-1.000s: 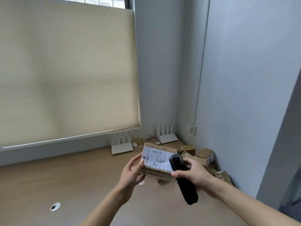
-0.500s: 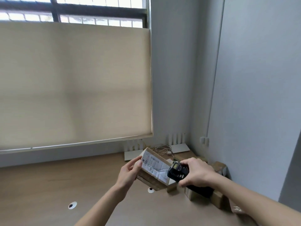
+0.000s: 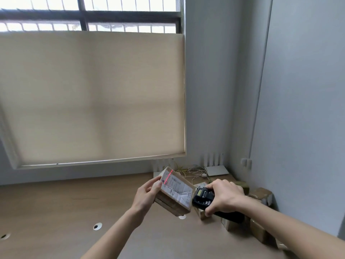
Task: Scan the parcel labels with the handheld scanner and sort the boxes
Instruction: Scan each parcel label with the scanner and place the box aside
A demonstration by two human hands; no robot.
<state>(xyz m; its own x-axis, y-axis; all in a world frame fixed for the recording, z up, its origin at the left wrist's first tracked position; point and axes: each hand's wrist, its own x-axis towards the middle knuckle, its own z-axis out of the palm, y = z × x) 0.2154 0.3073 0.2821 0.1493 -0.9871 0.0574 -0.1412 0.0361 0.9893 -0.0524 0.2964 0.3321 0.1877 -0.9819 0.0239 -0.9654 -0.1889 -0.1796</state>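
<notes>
Now a red scan line crosses the label (image 3: 174,187). Left hand (image 3: 146,195) fingers pinch one tilted parcel (image 3: 172,195) above the worktop (image 3: 56,212); right hand (image 3: 224,198) fingers wrap one scanner (image 3: 202,198). Behind: several boxes (image 3: 260,195), count unclear.

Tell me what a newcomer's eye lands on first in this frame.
The red scan line across the label's far-left end, on the tilted cardboard box the left hand holds above the desk. Next, the black scanner in the right hand, aimed at it from the right.
</notes>
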